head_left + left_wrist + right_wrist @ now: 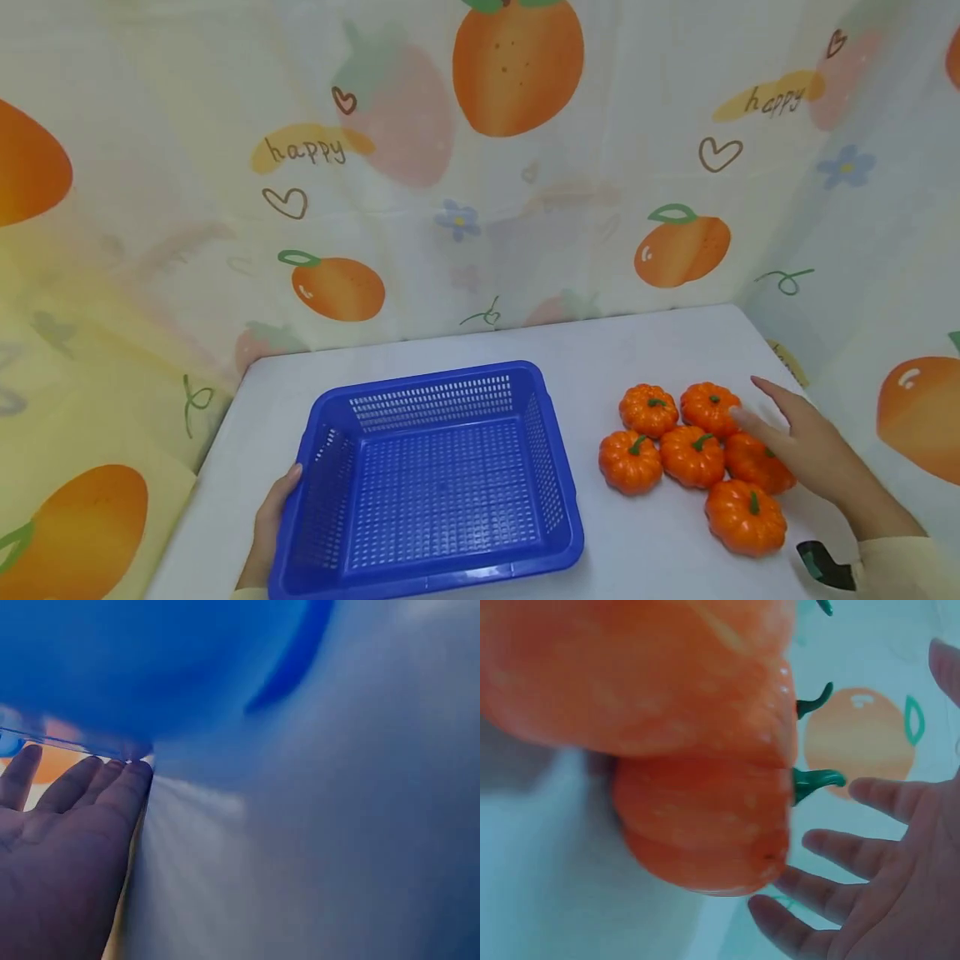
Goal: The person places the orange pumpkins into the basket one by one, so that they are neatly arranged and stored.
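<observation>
On the left, we see the left hand (276,512) at the left rim of the blue basket (442,492), beside the table's (600,350) left edge; its fingers are straight and touching, so the grip is unclenched, and we judge that it steadies the basket. The basket lies slightly turned, between that edge and six orange pumpkins (692,457). These stand close together toward the table's right edge, probably grouped to keep them within easy reach. Farthest right, we have the right hand (813,446) above the outer pumpkins, slanting in from the near right, fingers spread; its grip is released, and we cannot tell whether a fingertip touches one
</observation>
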The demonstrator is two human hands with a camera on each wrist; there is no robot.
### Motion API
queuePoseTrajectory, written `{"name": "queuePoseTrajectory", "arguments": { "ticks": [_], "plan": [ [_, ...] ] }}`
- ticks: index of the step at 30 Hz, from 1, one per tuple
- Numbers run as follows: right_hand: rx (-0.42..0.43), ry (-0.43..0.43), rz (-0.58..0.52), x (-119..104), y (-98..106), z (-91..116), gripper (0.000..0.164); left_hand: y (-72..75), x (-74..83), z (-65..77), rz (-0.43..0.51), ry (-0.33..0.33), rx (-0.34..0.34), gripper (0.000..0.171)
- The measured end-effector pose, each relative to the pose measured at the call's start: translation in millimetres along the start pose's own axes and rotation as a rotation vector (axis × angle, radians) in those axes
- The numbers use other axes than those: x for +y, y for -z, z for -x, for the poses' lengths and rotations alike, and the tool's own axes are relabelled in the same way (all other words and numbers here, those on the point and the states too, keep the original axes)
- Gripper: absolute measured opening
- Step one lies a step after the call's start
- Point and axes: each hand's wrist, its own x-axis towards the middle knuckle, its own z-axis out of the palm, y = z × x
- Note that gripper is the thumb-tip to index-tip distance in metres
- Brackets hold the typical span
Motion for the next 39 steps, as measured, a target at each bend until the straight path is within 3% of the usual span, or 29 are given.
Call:
{"name": "queuePoseTrajectory", "arguments": {
  "ticks": [6,9,12,18,30,39],
  "plan": [
    [0.033,-0.102,-0.144,12,-11,7,0.088,5.4,4.5,8.4,0.165,0.064,-0.205,0.059],
    [0.051,-0.140,-0.207,17,-16,10,0.079,2.4,7.2,8.0,0.282,0.109,-0.273,0.064],
    [0.063,-0.140,-0.250,22,-20,13,0.072,0.6,8.1,8.9,0.351,0.132,-0.289,0.066],
    [0.058,-0.106,-0.260,30,-25,16,0.071,1.2,6.0,9.2,0.321,0.128,-0.252,0.064],
    [-0.043,-0.130,-0.221,42,-15,20,0.077,0.1,1.9,7.8,0.281,0.176,-0.174,0.064],
    [-0.047,-0.135,-0.220,47,-13,22,0.077,-4.8,0.2,7.4,0.222,0.185,-0.086,0.060]
  ]
}}
